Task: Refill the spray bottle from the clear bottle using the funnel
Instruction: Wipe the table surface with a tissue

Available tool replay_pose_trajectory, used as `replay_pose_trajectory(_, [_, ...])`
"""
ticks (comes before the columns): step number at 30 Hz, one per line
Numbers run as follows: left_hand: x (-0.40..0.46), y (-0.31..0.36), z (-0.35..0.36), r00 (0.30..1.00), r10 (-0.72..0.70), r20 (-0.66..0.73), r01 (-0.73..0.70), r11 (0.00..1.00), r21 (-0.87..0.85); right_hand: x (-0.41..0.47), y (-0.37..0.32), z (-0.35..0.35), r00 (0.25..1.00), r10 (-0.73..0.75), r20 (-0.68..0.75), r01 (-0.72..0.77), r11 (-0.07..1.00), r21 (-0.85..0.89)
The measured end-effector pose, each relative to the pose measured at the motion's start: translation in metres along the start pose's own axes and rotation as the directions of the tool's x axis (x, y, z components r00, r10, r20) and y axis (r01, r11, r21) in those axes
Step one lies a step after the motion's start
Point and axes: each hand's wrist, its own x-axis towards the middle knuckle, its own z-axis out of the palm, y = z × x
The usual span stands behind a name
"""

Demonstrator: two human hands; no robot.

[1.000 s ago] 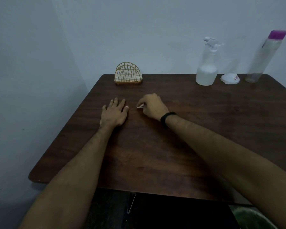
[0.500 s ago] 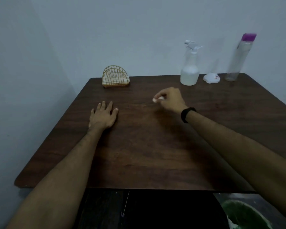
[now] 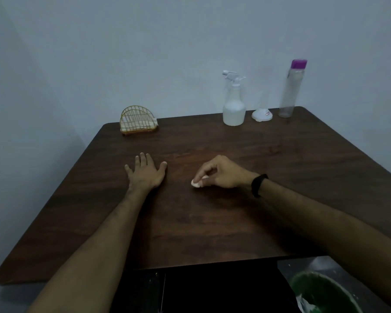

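Observation:
A white spray bottle [image 3: 233,107] stands upright at the back of the dark wooden table [image 3: 212,222]. To its right a white funnel [image 3: 261,114] rests mouth down, and beyond it stands a tall clear bottle [image 3: 291,91] with a purple cap. My left hand [image 3: 146,172] lies flat on the table, fingers spread, holding nothing. My right hand [image 3: 221,172], with a black band on the wrist, pinches a small white wad [image 3: 195,183] against the tabletop near the middle, well in front of the bottles.
A yellow wire napkin holder [image 3: 137,120] with white napkins sits at the table's back left. A green bin [image 3: 323,294] stands on the floor at the lower right, below the table's front edge. Pale walls close in behind and to the left.
My right hand has slid the white wad rightward and then back toward me across the tabletop. My left hand has stayed flat. The camera view has shifted.

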Motion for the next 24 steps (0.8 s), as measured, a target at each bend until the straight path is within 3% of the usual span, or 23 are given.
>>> replay_pose_trajectory(2, [-0.002,0.015,0.004,0.998,0.06,0.0,-0.06,0.998,0.006,-0.006,0.01,-0.023,0.972,0.053,-0.231,-0.034,0.996,0.085])
replay_pose_trajectory(4, [-0.004,0.027,0.008,0.994,0.107,0.0,-0.107,0.994,-0.002,-0.013,0.031,-0.048,0.846,0.098,-0.524,-0.115,0.993,0.0])
replay_pose_trajectory(5, [-0.005,0.033,0.009,0.993,0.119,0.002,-0.119,0.993,-0.004,-0.018,0.043,-0.057,0.798,0.114,-0.591,-0.196,0.978,-0.077])
replay_pose_trajectory(8, [-0.007,0.047,0.011,0.989,0.145,0.004,-0.145,0.989,0.001,-0.035,0.071,-0.062,0.815,0.132,-0.565,-0.311,0.921,-0.233])
replay_pose_trajectory(12, [-0.007,0.066,0.013,0.987,0.158,0.016,-0.158,0.987,0.008,-0.054,0.055,-0.03,0.911,-0.051,-0.41,-0.098,0.938,-0.333])
replay_pose_trajectory(14, [-0.009,0.074,0.015,0.987,0.161,0.011,-0.161,0.987,0.005,-0.06,0.037,-0.012,0.951,-0.095,-0.292,0.014,0.963,-0.269])
replay_pose_trajectory(16, [-0.01,0.076,0.015,0.985,0.173,0.001,-0.173,0.985,0.006,-0.065,0.025,-0.013,0.979,-0.024,-0.203,0.003,0.995,-0.104])
replay_pose_trajectory(18, [-0.011,0.073,0.015,0.981,0.194,0.002,-0.194,0.981,0.012,-0.065,0.03,-0.03,0.942,0.06,-0.331,-0.066,0.998,-0.009])
replay_pose_trajectory(21, [-0.012,0.071,0.015,0.978,0.21,0.002,-0.21,0.978,0.015,-0.074,0.058,-0.056,0.747,0.171,-0.642,-0.294,0.952,-0.089])
replay_pose_trajectory(24, [-0.012,0.073,0.016,0.979,0.206,-0.009,-0.206,0.978,0.022,-0.087,0.075,-0.048,0.72,0.146,-0.679,-0.378,0.902,-0.207])
